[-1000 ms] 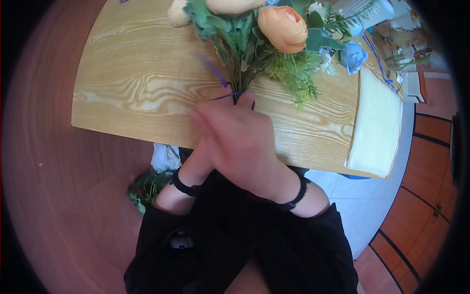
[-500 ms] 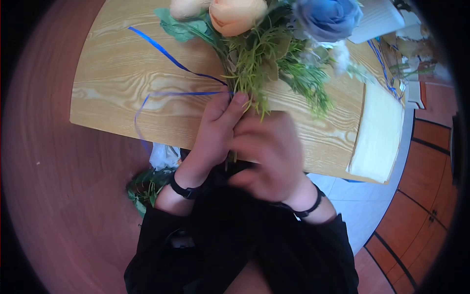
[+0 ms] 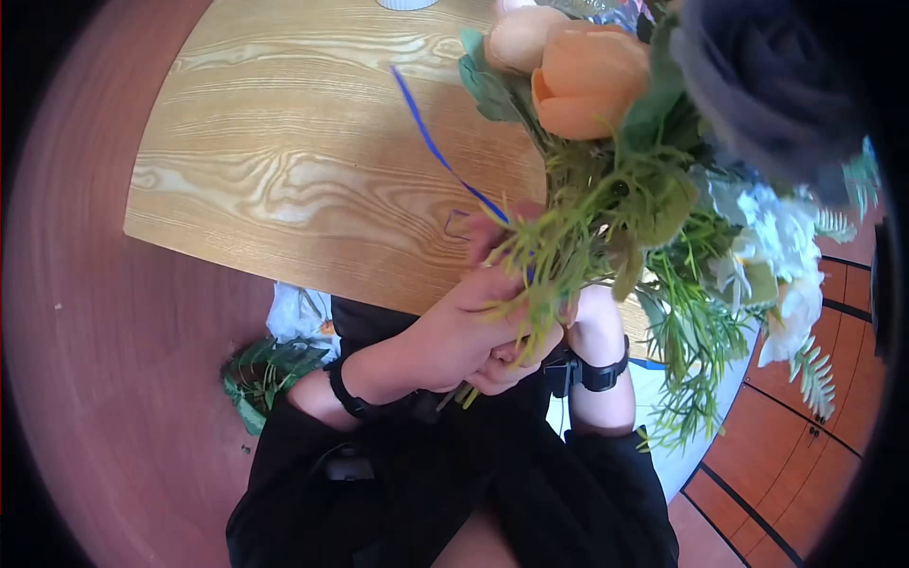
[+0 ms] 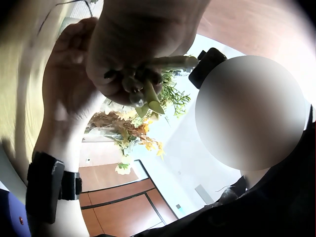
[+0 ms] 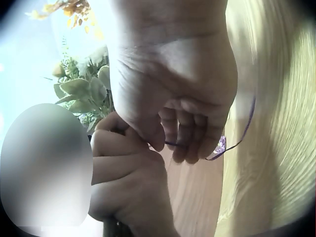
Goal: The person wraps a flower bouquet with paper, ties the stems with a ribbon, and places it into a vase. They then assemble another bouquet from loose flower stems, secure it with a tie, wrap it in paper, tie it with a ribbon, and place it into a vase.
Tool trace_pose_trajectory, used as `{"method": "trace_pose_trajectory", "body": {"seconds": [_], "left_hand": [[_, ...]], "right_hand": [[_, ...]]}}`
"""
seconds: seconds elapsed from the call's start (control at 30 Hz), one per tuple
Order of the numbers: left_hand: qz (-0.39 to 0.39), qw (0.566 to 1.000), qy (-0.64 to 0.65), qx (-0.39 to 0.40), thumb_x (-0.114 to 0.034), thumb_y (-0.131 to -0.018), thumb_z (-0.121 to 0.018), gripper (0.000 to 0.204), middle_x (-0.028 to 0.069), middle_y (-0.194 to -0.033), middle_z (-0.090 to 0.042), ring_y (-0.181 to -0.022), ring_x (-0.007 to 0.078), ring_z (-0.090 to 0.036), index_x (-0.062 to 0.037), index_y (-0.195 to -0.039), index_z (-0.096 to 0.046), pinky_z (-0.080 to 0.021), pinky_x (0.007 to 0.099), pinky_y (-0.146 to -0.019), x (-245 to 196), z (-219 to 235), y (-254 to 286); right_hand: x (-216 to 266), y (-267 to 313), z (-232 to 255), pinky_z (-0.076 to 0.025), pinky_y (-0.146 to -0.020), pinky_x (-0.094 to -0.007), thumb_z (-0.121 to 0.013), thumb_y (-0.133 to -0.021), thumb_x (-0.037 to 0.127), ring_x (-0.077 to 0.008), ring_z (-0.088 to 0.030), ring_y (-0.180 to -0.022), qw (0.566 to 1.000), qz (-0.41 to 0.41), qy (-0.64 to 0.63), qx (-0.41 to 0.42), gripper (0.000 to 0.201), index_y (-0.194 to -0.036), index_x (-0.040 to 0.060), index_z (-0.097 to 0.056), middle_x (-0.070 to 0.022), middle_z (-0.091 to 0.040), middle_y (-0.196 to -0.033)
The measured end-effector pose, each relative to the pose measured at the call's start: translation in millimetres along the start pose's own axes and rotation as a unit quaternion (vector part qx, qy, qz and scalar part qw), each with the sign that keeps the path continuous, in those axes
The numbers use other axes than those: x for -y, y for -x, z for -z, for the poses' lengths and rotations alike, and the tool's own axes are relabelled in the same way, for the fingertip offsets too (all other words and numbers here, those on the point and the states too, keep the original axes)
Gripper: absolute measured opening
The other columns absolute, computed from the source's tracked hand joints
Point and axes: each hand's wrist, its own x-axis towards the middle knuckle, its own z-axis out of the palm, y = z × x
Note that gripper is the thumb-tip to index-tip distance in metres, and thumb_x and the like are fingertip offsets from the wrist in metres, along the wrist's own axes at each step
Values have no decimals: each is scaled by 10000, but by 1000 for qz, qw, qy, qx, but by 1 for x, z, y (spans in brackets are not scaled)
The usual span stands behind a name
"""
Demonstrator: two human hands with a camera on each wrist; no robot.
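Observation:
The left hand point(image 3: 464, 331) is wrapped round the stems of a bouquet point(image 3: 592, 80) of peach, dark blue and white flowers with greenery. Cut stem ends point(image 4: 153, 98) stick out of that fist in the left wrist view. Behind the stems is the right hand point(image 3: 494, 232), largely hidden by leaves in the head view. In the right wrist view, the right hand point(image 5: 177, 79) has a thin ribbon point(image 5: 247, 126) between thumb and curled fingers, close beside the left hand point(image 5: 131, 177). One blue ribbon end point(image 3: 426, 133) stands up to the left of the bouquet.
The wooden table point(image 3: 275, 180) spans the area beyond the hands, with a white object point(image 3: 407, 3) at its far edge. On the floor at left lie a white bag point(image 3: 301, 312) and green foliage point(image 3: 270, 374). Red-brown cabinets point(image 3: 805, 379) stand at right.
The bouquet has shifted right and tilted, its flowers now nearer the camera. The right hand has gone from the near side of the stems to behind them. The ribbon has moved right too.

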Motion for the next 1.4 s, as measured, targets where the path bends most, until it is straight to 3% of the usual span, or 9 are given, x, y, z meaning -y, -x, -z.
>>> {"method": "trace_pose_trajectory", "body": {"seconds": [0.1, 0.17, 0.47, 0.53, 0.67, 0.73, 0.77, 0.93, 1.4], "left_hand": [[14, 999, 2, -35, -457, -1040, -415, 432, -49, -619, -285, -440, 18, -237, -50, -1172, -475, -178, 188, -386, -2, 0, 7], [-31, 997, 69, -7, -229, -1046, -447, 202, -23, -647, -380, -460, 40, -285, -50, -1110, -517, -198, 197, -392, -6, 1, 7], [-58, 991, -18, -121, -285, -1023, -515, 248, -26, -639, -348, -447, 30, -286, -69, -914, -459, -186, 194, -389, -14, 13, 7], [-95, 986, -85, -111, -341, -1069, -403, 280, -44, -625, -295, -444, 25, -227, -71, -1078, -477, -165, 200, -384, -14, 22, 7], [-80, 989, -43, -119, -335, -1067, -412, 278, -43, -614, -289, -437, 24, -217, -66, -1069, -481, -162, 203, -379, -16, 26, 8], [-102, 986, -24, -129, -301, -1049, -469, 232, -55, -633, -334, -449, 23, -237, -73, -1025, -506, -167, 209, -401, -15, 28, 7], [-97, 987, -25, -129, -301, -1049, -469, 232, -55, -633, -334, -449, 23, -237, -73, -1025, -506, -167, 209, -401, -13, 30, 6], [-131, 955, -133, -232, -323, -1065, -420, 255, -50, -593, -290, -423, 29, -214, -85, -1103, -501, -162, 207, -373, -4, 33, 0], [-179, 952, -141, -205, -325, -1077, -368, 244, -32, -597, -298, -420, 41, -219, -154, -1231, -449, -177, 202, -358, -2, 38, 1]], "right_hand": [[12, 12, 19, -502, -821, -292, -665, -903, 93, -139, -623, -942, 999, -23, -25, -15, 194, -1065, -14, -662, -68, -684, -1024], [17, -1, 26, -503, -821, -293, -677, -898, 100, -140, -625, -941, 998, -40, -41, -27, 201, -1063, -13, -666, -68, -687, -1023], [34, 1, 17, -506, -822, -297, -733, -873, 131, -143, -634, -936, 982, -100, -122, -103, 236, -1057, -9, -681, -67, -699, -1014], [58, -7, -6, -504, -828, -296, -788, -832, 165, -137, -640, -911, 987, -77, 100, -102, 273, -1035, 3, -704, -53, -707, -975], [53, -15, -6, -499, -816, -295, -776, -851, 195, -133, -631, -893, 995, -70, 4, -70, 264, -1013, 2, -699, -47, -698, -952], [73, -19, -14, -500, -782, -271, -662, -900, 63, -146, -623, -903, 969, 12, 241, 51, 232, -1122, 2, -636, -75, -654, -993], [66, -26, -18, -515, -737, -290, -701, -883, 88, -167, -655, -803, 962, 128, 241, 17, 159, -1007, -10, -684, -110, -695, -901], [73, -26, -22, -528, -724, -320, -729, -880, 185, -226, -699, -773, 976, 52, 211, 16, 226, -1009, 2, -699, -106, -735, -859], [63, -28, -33, -512, -677, -321, -700, -890, 138, -244, -664, -707, 991, 59, 121, -14, 152, -968, 8, -693, -129, -704, -797]]}}
